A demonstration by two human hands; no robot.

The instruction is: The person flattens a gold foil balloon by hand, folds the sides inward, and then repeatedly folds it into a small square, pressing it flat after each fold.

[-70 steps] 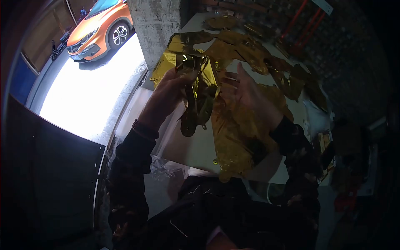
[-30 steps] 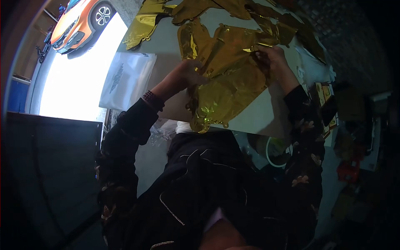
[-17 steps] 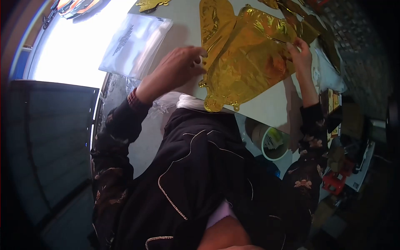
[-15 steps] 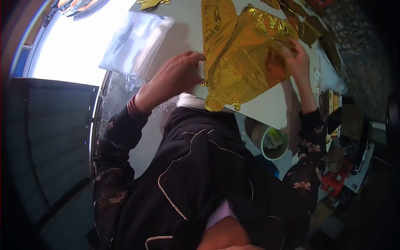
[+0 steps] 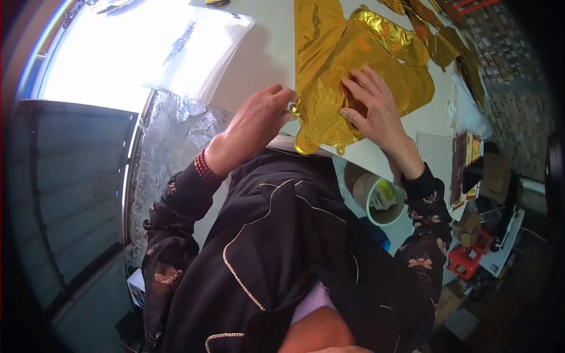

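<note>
A flat gold foil balloon (image 5: 329, 88) lies wrinkled on the pale table in front of me, its small rounded tabs hanging near the edge closest to my body. My left hand (image 5: 256, 117), with a dark red bead bracelet at the wrist, pinches the balloon's left edge by a small tab between thumb and fingers. On the right, my right hand (image 5: 376, 109) rests on the foil with its fingers apart and bent a little. Beneath that palm, part of the balloon is hidden.
Clear plastic bags (image 5: 203, 56) lie stacked on the table's left side, in strong light. More gold foil pieces (image 5: 438, 44) are at the back right. Below the table edge stands a round bin (image 5: 385, 203) with papers inside. A red stool (image 5: 465, 262) is at the lower right.
My right hand has moved left and nearer, from the balloon's right edge onto its middle. My left hand has shifted slightly right and closed on the left edge.
</note>
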